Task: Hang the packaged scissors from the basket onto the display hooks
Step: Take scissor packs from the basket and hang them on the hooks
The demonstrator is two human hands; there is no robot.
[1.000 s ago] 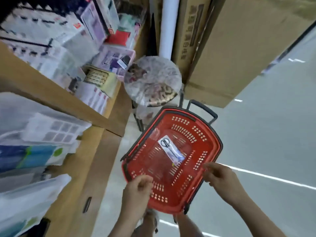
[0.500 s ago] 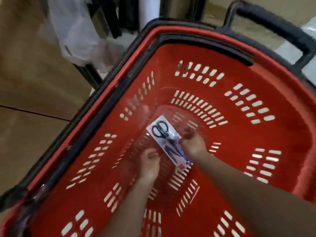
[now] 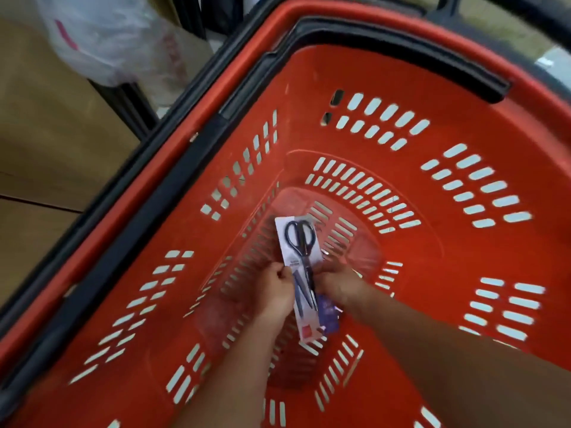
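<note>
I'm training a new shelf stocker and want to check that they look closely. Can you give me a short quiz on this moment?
1. True or false: the packaged scissors are already out of the red basket.
2. The left hand and right hand are both down in the basket. Which holds the package? A) only the left B) only the right C) both
3. Fill in: the scissors' handle loops lie at the end of the package ____ from the person.
Key: 1 false; 2 C; 3 farther.
</note>
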